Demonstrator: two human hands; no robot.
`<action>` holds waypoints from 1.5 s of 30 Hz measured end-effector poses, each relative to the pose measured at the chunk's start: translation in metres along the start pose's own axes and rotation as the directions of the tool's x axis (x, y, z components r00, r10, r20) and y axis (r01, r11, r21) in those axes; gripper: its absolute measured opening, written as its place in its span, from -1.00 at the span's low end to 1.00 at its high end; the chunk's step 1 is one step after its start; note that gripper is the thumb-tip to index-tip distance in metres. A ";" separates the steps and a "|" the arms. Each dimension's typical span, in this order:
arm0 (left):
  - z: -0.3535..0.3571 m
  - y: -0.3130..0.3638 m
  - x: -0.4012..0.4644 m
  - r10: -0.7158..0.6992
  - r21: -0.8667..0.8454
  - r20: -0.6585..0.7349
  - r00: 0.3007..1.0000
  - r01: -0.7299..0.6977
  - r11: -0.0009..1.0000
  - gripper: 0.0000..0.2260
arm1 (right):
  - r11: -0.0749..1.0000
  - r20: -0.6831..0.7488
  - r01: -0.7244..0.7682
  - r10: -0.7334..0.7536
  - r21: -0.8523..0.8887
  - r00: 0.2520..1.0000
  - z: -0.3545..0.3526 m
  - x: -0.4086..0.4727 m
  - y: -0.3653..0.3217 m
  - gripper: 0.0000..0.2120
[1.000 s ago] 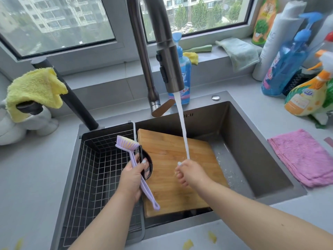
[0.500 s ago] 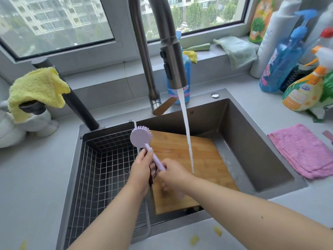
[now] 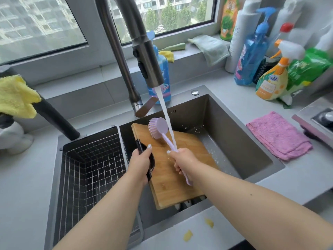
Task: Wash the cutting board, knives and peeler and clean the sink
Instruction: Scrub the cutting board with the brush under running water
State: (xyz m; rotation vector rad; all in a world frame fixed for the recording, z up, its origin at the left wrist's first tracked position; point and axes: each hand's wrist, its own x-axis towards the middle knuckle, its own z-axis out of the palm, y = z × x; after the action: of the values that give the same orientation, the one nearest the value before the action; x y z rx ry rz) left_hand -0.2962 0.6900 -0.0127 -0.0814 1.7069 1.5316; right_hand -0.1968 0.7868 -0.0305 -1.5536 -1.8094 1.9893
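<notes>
A bamboo cutting board point(image 3: 173, 181) leans tilted inside the steel sink point(image 3: 234, 141). My left hand point(image 3: 139, 164) grips the board's black handle edge at its left side. My right hand point(image 3: 182, 161) holds the handle of a lilac dish brush point(image 3: 158, 129), whose round head is raised over the board's far end. Water from the tap point(image 3: 147, 56) runs down past the brush handle onto my right hand. Knife or peeler tips point(image 3: 187, 203) poke out under the board's near edge.
A wire drain basket point(image 3: 90, 168) fills the sink's left part. A pink cloth point(image 3: 277, 136) lies on the counter at right, with spray and soap bottles point(image 3: 252, 56) behind it. A yellow cloth point(image 3: 16, 98) hangs at left. Yellow peel scraps point(image 3: 209, 222) lie on the near counter.
The brush passed from my left hand to my right hand. My left hand has taken hold of the board's handle edge, and the brush head now sits under the water stream.
</notes>
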 end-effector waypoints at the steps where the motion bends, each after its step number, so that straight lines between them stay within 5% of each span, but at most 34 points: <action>1: 0.002 0.001 0.000 0.003 0.052 -0.016 1.000 -0.003 0.999 -0.70 | 1.000 0.005 -0.008 0.008 0.015 1.000 0.000 0.002 -0.001 -0.79; 12: 0.014 0.020 -0.002 0.187 0.214 -0.120 0.975 -0.158 0.964 -0.68 | 0.994 -0.064 -0.019 0.012 -0.107 0.998 -0.016 0.047 -0.003 -0.74; 26: -0.043 0.063 -0.044 0.204 0.156 -0.124 0.971 -0.184 0.971 -0.69 | 0.979 -0.269 -0.150 0.109 -0.139 0.957 -0.072 0.088 0.029 -0.79; 40: -0.095 0.057 -0.063 0.201 0.069 -0.150 0.968 -0.193 0.979 -0.70 | 0.955 -0.252 -0.295 0.289 0.014 0.923 -0.060 0.082 0.035 -0.79; 45: -0.125 0.057 -0.059 0.133 -0.013 -0.119 0.984 -0.135 0.991 -0.54 | 0.951 -0.234 -0.306 0.305 0.034 0.923 -0.048 0.071 0.031 -0.77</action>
State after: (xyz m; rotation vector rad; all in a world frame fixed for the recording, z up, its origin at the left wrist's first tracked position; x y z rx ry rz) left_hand -0.3532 0.5709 0.0587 -0.0698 1.8203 1.6727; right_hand -0.1831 0.8548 -0.0898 -2.0837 -1.5601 1.8077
